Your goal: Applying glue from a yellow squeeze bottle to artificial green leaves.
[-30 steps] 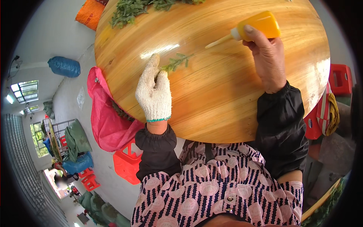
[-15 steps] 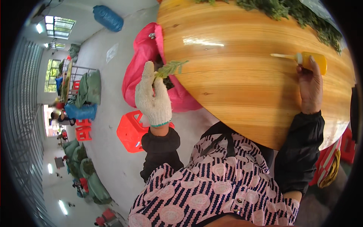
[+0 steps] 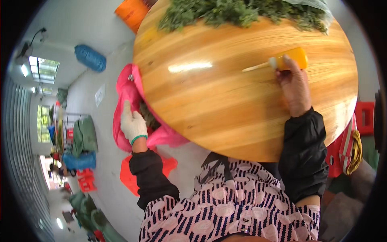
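Note:
My right hand [image 3: 296, 90], bare below a black sleeve, grips a yellow squeeze bottle [image 3: 299, 57] with a long pale nozzle that points left over the round wooden table [image 3: 225, 121]. My left hand [image 3: 134, 123] wears a white knitted glove with a green cuff. It is at the mouth of a pink bag [image 3: 173, 136] against the table's left edge, one digit stretched out and the other fingers partly hidden. No sprig shows in it. Dull green-brown plant matter [image 3: 148, 116] lies inside the bag. A heap of green leafy sprigs [image 3: 209, 13] covers the table's far edge.
Clear plastic [image 3: 320, 7] lies by the heap. Beneath my left forearm is a red stool [image 3: 128, 177]; another red stool [image 3: 365, 117] stands at right. An orange container [image 3: 133, 17] and a blue sack [image 3: 90, 58] are on the floor. Green sacks [image 3: 84, 135] stand farther left.
My left hand has moved down and left to the pink bag, and the green sprig it held is out of sight. The right hand still holds the bottle; the view has shifted.

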`<control>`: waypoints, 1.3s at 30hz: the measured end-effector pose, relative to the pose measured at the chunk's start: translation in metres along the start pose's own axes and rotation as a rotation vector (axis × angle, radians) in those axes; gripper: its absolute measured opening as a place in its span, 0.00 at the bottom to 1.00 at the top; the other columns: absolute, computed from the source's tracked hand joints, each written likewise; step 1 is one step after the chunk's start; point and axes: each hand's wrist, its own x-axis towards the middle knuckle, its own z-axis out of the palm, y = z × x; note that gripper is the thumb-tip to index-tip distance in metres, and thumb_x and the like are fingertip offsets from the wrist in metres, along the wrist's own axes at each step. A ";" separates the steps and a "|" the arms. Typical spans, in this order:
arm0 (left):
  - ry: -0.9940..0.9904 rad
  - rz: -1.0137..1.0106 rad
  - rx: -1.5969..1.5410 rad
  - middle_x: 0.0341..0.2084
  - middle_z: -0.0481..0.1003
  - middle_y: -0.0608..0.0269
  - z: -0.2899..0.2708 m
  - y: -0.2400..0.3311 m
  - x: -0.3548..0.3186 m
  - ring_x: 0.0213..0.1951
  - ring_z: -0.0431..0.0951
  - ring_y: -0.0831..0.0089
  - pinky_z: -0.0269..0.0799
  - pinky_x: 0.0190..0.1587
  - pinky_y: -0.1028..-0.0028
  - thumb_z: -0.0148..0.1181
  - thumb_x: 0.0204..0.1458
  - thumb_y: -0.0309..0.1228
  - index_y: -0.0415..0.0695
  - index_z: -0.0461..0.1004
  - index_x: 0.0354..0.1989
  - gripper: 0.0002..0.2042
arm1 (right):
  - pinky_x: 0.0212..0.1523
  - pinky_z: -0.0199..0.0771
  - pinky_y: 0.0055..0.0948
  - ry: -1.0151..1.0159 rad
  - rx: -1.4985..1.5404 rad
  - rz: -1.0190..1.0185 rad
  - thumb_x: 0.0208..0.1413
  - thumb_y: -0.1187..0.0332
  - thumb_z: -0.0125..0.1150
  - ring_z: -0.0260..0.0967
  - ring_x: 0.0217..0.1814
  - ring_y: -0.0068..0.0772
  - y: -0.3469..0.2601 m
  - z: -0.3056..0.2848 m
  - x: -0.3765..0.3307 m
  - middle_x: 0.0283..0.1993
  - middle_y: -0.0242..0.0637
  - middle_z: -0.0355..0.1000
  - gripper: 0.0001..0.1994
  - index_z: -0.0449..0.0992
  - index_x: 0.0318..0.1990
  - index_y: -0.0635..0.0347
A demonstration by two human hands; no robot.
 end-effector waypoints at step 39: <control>-0.405 0.444 -0.546 0.68 0.69 0.48 0.051 0.202 -0.035 0.66 0.73 0.66 0.66 0.67 0.71 0.56 0.59 0.15 0.33 0.66 0.69 0.27 | 0.46 0.76 0.28 -0.088 -0.063 -0.215 0.61 0.64 0.70 0.74 0.46 0.27 -0.011 0.015 -0.009 0.46 0.34 0.76 0.14 0.75 0.48 0.61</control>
